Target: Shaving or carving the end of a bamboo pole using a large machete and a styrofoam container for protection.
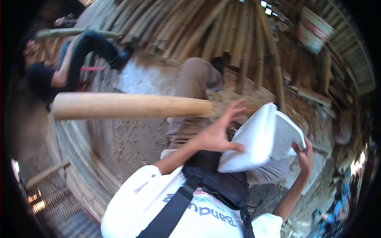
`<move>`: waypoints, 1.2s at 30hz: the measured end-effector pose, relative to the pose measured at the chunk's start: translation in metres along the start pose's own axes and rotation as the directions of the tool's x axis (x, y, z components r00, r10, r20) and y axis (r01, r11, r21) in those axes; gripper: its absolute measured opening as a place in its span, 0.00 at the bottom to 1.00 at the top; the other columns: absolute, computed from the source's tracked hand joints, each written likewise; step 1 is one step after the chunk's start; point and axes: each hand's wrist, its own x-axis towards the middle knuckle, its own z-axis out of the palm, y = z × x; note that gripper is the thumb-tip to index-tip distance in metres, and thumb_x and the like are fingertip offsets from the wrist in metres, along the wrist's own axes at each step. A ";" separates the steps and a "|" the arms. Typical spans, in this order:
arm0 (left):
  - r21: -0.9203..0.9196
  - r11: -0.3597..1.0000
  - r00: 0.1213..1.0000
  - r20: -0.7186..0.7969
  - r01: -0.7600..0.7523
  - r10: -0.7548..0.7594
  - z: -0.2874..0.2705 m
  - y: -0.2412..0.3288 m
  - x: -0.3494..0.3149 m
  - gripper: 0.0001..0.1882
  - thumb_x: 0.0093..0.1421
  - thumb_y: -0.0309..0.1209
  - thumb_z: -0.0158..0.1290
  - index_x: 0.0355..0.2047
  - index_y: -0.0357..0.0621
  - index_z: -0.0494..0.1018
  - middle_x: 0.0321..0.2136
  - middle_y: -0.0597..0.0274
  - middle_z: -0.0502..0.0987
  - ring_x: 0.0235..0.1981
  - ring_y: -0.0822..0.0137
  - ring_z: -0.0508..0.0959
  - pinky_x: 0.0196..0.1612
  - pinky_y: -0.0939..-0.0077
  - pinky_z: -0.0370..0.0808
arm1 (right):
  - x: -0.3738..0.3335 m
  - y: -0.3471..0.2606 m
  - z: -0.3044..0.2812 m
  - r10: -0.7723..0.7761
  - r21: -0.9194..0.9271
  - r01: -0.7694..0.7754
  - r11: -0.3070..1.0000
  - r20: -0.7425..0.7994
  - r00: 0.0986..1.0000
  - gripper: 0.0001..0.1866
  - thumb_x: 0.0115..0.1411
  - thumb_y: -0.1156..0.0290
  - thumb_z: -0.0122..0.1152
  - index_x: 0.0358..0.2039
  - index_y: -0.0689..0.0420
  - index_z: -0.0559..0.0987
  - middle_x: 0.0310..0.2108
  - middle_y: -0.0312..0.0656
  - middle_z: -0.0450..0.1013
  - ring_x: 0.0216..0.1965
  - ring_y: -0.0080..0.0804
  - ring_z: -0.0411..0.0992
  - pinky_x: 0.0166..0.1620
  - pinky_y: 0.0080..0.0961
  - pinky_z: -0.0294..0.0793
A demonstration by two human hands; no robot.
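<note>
A folded white sheet (254, 139), stiff-looking and gaping on its right side, is held up in front of my waist. My right hand (304, 156) grips its right edge between thumb and fingers. My left hand (222, 133) is open at the sheet's left side, fingers spread and raised. The left thumb overlaps the sheet, though I cannot tell whether it touches. A thick, smooth, tan pole (131, 106) runs crosswise above my leg, its right end close to my left fingers. Under the sheet, a black bag (226, 186) sits at my waist.
Many bamboo poles (190, 27) lean or lie at the far side. Curved poles (85, 152) run along my left. Another person (59, 71) in dark clothes sits at the far left, near a green pole (75, 32). A white bucket (314, 29) stands far right.
</note>
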 end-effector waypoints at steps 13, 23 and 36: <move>0.578 0.677 0.720 -0.209 -0.455 0.662 -0.022 0.081 -0.034 0.56 0.29 0.46 0.71 0.57 0.42 0.54 0.54 0.48 0.58 0.57 0.48 0.57 0.59 0.57 0.56 | -0.054 -0.114 0.089 -0.672 -0.264 0.619 0.740 -0.233 0.703 0.09 0.55 0.76 0.58 0.36 0.65 0.72 0.34 0.52 0.72 0.37 0.40 0.72 0.41 0.30 0.69; 0.646 0.374 0.296 -0.232 -0.665 0.927 -0.089 0.154 -0.095 0.42 0.33 0.42 0.71 0.48 0.41 0.63 0.44 0.55 0.68 0.44 0.63 0.71 0.43 0.70 0.70 | -0.028 -0.227 0.125 -0.811 -0.009 0.868 0.497 -0.361 0.461 0.37 0.54 0.48 0.55 0.53 0.65 0.64 0.51 0.55 0.64 0.54 0.46 0.64 0.57 0.46 0.61; 0.679 0.703 -0.426 -0.712 -0.213 0.558 -0.216 0.075 -0.403 0.31 0.62 0.47 0.44 0.56 0.36 0.57 0.55 0.49 0.63 0.54 0.55 0.65 0.57 0.55 0.61 | -0.026 -0.210 0.164 -0.696 0.508 0.567 0.648 0.093 0.712 0.10 0.56 0.82 0.50 0.40 0.64 0.72 0.43 0.46 0.67 0.48 0.33 0.67 0.56 0.35 0.61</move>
